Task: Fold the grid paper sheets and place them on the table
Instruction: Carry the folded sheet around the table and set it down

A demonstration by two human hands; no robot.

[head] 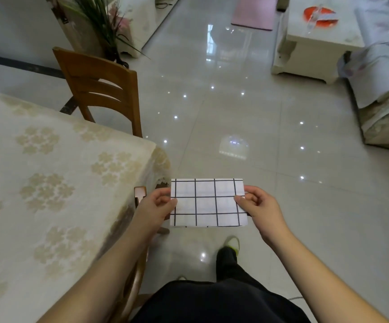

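A glossy tiled floor (235,117) ran past a wooden chair (105,89) and the counter (49,171) under its floral cloth. Beside the counter's corner, above the floor, the folded grid paper sheet (207,202) lay nearly flat, its long axis left to right. The left hand (158,206) and right hand (261,206) each held a short edge, fingers pinching it.

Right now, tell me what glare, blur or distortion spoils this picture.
Head view: ceiling lights glare as bright spots on the glossy floor; wide-angle bending curves the coffee table and chair; the grid paper, pinched by left hand and right hand, stays sharp.
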